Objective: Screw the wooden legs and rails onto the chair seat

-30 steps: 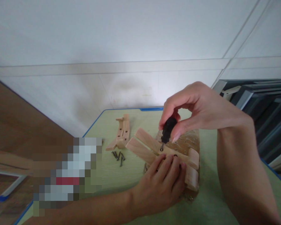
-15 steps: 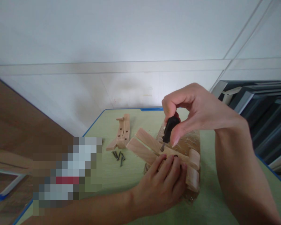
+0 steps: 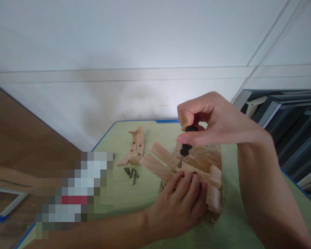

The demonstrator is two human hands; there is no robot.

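Note:
My right hand (image 3: 207,119) pinches a short black-handled screwdriver (image 3: 186,147) between thumb and fingers. Its metal tip points down into a screw hole in a pale wooden piece (image 3: 155,164) made of two slats with rounded blocks at the right end. Across the near slat lies my left hand (image 3: 182,200), its fingers curled over the wood and holding it down. The wood rests on a brown slab (image 3: 207,152) that looks wrapped in clear plastic. Another dark hole or screw head shows beside my left fingertips.
A similar wooden piece (image 3: 137,147) with several holes stands farther left on the green table (image 3: 119,197). Several dark screws (image 3: 131,173) lie in front of it. A pixelated block (image 3: 75,190) covers something at the left. Dark panels (image 3: 290,128) lean at the right, and a white wall (image 3: 145,41) rises behind.
My right thumb has swung left across the screwdriver handle, and the handle stands a little more upright. The tip stays at the same hole. My left hand has not visibly moved.

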